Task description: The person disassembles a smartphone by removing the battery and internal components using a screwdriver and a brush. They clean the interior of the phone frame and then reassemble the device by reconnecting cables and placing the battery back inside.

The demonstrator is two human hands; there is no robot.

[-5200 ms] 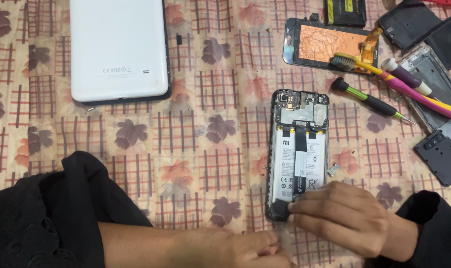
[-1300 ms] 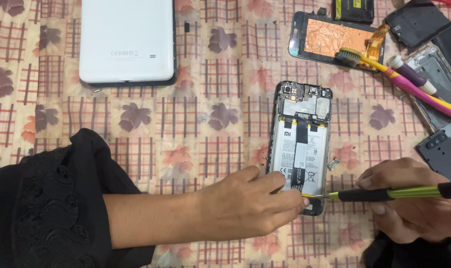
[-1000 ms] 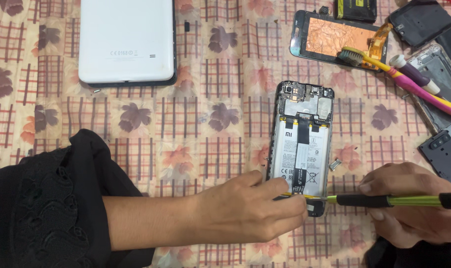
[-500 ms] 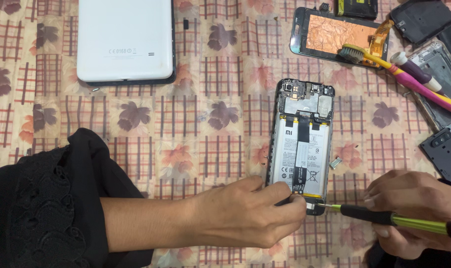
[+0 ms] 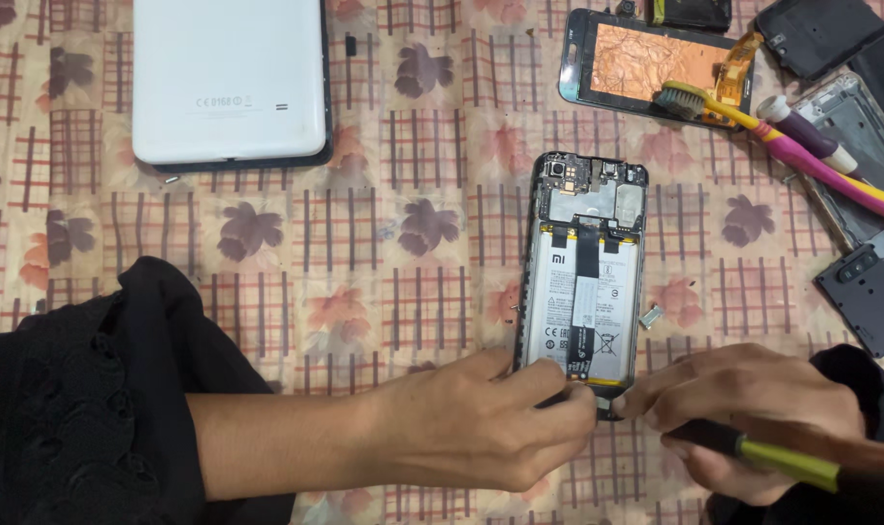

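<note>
The opened phone (image 5: 586, 282) lay back-up on the patterned cloth (image 5: 432, 243), its battery and black flex strip bare, camera end pointing away from the person. At the phone's near end the left hand (image 5: 471, 428) pressed down, thumb and fingertips pinched narrow against the bottom edge. The right hand (image 5: 753, 408) met it there from the other side, fingers curled around a screwdriver (image 5: 782, 459) with a black and yellow-green handle, its fingertips touching the phone's lower corner; the tip was hidden. Just right of the phone sat a small metal piece (image 5: 651, 316). Up and left of the phone, well apart, lay a white tablet (image 5: 228, 78) face down. Beyond the phone's top right lay a second phone (image 5: 656, 63) with a copper-coloured back exposed, a toothbrush (image 5: 753, 122) resting across it. Dark cover parts (image 5: 869, 292) lay to the phone's right.
</note>
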